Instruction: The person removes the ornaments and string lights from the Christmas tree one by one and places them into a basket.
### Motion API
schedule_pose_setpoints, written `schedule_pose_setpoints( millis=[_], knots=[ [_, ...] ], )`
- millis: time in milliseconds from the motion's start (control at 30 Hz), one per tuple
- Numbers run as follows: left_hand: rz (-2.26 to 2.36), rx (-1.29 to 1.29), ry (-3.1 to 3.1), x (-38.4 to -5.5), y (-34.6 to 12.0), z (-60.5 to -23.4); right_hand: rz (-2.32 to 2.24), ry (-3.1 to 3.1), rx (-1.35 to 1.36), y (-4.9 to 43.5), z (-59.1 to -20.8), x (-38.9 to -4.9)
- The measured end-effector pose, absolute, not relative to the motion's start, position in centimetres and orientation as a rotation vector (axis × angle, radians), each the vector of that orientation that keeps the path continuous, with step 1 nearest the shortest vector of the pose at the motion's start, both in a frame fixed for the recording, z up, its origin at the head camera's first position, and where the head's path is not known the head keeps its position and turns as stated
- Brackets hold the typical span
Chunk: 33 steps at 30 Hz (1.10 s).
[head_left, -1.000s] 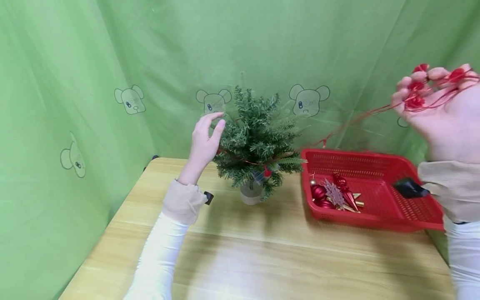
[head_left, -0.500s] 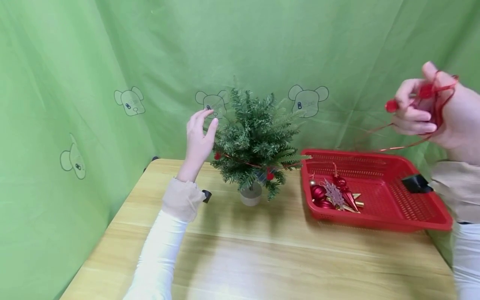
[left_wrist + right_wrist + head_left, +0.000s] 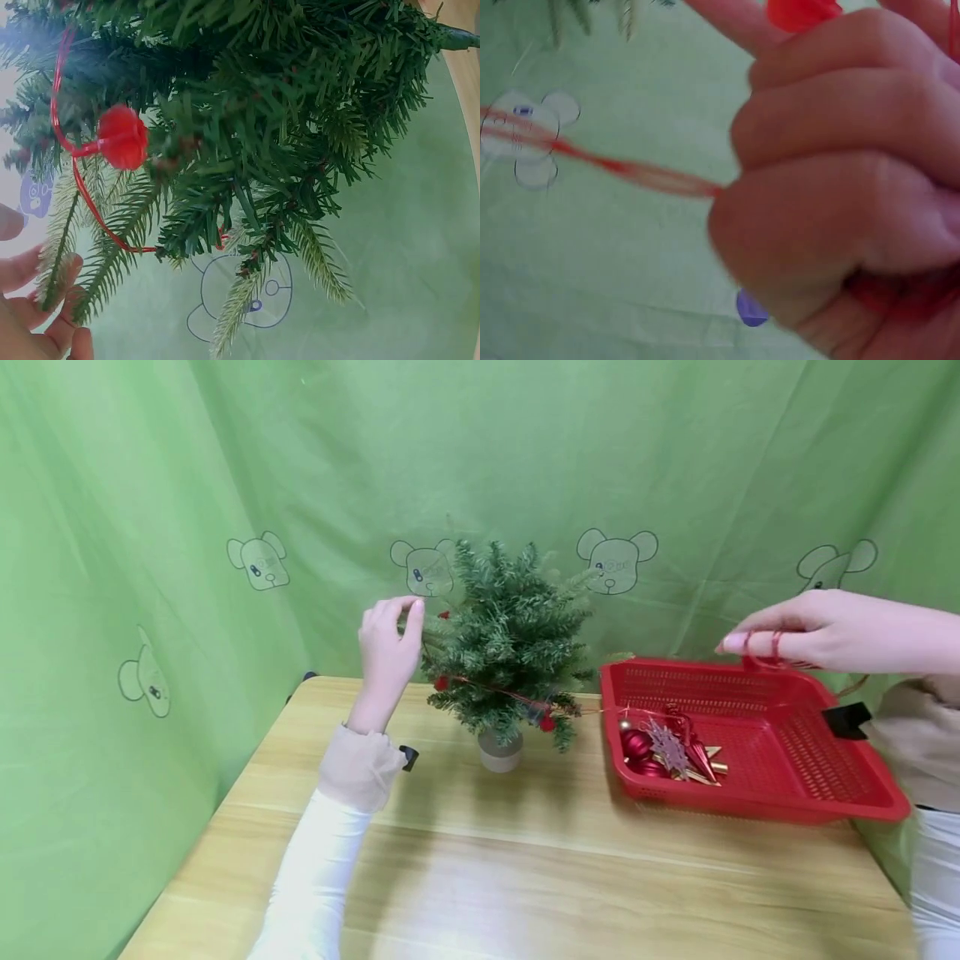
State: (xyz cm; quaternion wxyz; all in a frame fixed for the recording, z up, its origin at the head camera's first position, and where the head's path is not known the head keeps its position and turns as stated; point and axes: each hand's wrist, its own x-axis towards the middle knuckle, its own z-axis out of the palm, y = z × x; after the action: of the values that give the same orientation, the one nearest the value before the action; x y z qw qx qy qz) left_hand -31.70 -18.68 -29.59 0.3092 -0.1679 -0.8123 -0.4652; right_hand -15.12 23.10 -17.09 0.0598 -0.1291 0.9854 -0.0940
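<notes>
Left hand [image 3: 386, 647] pinches twig on small tree [image 3: 506, 639] just beside it. Right hand [image 3: 806, 631] over red basket [image 3: 862, 793], fingers curled round red bead string [image 3: 759, 647] trailing toward tree.

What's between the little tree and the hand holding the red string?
In the head view, the red basket with ornaments sits below that stretch, and the red string runs from the tree toward the right hand.
</notes>
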Motion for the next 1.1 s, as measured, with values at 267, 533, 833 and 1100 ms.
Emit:
schedule_pose_setpoints(
  millis=[267, 533, 833, 1100],
  knots=[
    [-1.249, -0.428, -2.046, -31.0, -18.9, -29.5, -0.004, 2.891, -0.339, 21.6, -17.9, -15.2],
    [-1.240, -0.452, -2.025, -30.9, -18.8, -29.4, 0.011, 2.810, -0.338, 21.4, -19.3, -13.7],
    [-1.254, -0.493, -2.016, -31.0, -18.6, -29.6, 0.076, 2.742, -0.380, 21.5, -21.2, -13.0],
    [-1.270, -0.504, -2.002, -30.9, -18.6, -29.5, 0.130, 2.707, -0.412, 21.6, -21.7, -12.6]
  ],
)
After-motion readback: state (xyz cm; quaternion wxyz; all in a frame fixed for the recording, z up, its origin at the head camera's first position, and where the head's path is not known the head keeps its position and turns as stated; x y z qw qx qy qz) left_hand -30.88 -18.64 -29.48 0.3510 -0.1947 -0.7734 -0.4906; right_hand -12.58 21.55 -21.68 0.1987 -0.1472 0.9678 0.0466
